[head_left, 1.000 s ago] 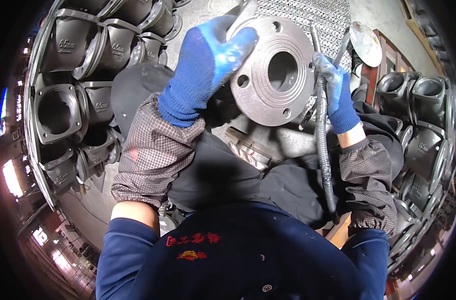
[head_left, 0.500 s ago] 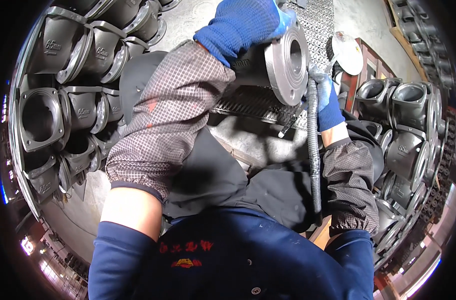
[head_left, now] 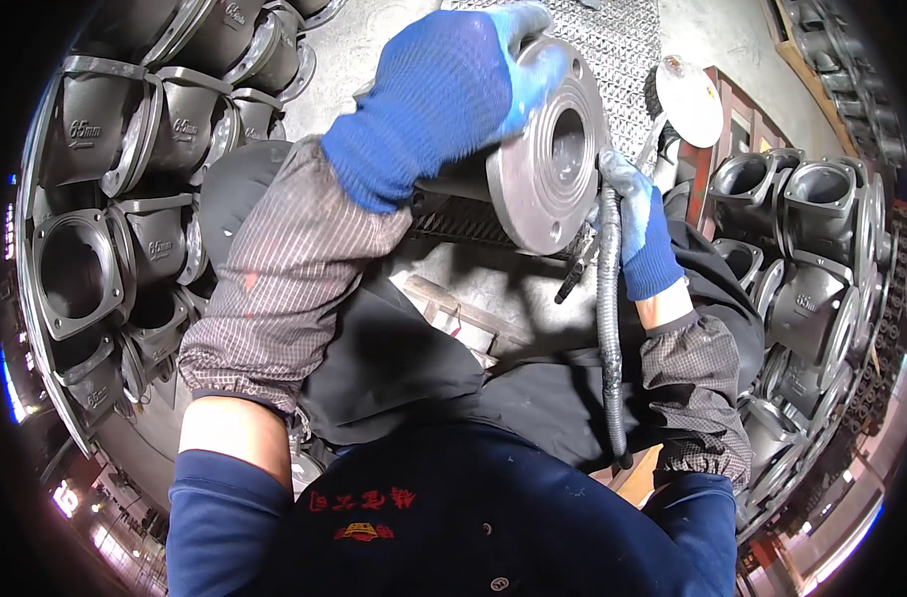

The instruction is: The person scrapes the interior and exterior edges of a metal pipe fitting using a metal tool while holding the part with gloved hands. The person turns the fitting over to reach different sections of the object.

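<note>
Pipe point(head_left: 533, 194) of gray metal, up in front of the spread legs point(head_left: 399, 378), its flat round end point(head_left: 521, 209) tipped toward the right side. Left grip point(head_left: 473, 75), blue-gloved, bent over the top edge of the round end and pinching it, likely to keep such a heavy lump from rolling. Right grip point(head_left: 636, 214), also gloved, wrapped around the top of a bendy dark hose point(head_left: 611, 328), close by the round end; cannot tell whether touching it. Rest of the hose hanging down over the right leg, maybe to stay out of the way. Back of the pipe hidden by the left glove and sleeve point(head_left: 274, 269), so cannot tell about any rest under it. Bumpy metal mat point(head_left: 628, 55) just behind. More pipes point(head_left: 88, 129) piled on both sides, perhaps for easy reach. White round plate point(head_left: 688, 99) past the right grip.
</note>
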{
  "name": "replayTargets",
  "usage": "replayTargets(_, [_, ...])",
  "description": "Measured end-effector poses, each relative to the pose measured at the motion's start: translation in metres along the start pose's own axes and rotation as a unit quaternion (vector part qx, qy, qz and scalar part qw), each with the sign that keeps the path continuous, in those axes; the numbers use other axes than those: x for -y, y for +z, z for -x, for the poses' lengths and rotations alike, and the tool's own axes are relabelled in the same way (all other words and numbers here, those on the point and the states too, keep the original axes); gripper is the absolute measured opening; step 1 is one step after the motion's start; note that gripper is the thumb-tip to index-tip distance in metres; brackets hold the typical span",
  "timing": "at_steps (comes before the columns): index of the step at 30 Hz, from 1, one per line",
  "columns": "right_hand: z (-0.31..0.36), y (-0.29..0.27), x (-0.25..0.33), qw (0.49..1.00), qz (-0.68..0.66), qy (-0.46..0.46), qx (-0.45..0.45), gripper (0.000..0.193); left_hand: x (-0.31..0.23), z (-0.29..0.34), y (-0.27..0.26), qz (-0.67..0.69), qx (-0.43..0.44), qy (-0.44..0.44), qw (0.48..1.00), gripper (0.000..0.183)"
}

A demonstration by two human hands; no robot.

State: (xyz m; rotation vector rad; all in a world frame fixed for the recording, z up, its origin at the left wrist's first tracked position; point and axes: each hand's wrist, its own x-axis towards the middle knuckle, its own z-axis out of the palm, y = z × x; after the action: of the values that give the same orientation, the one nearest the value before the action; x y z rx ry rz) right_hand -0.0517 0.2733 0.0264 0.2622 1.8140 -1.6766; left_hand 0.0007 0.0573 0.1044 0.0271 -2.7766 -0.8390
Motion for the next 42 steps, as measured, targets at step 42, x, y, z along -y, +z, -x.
replayTargets(42, [0.061,-0.041,0.145,0.818,0.542,-0.075,0.177,0.029,-0.006,-0.01,0.011,0.004,0.036,-0.063,0.997,0.049])
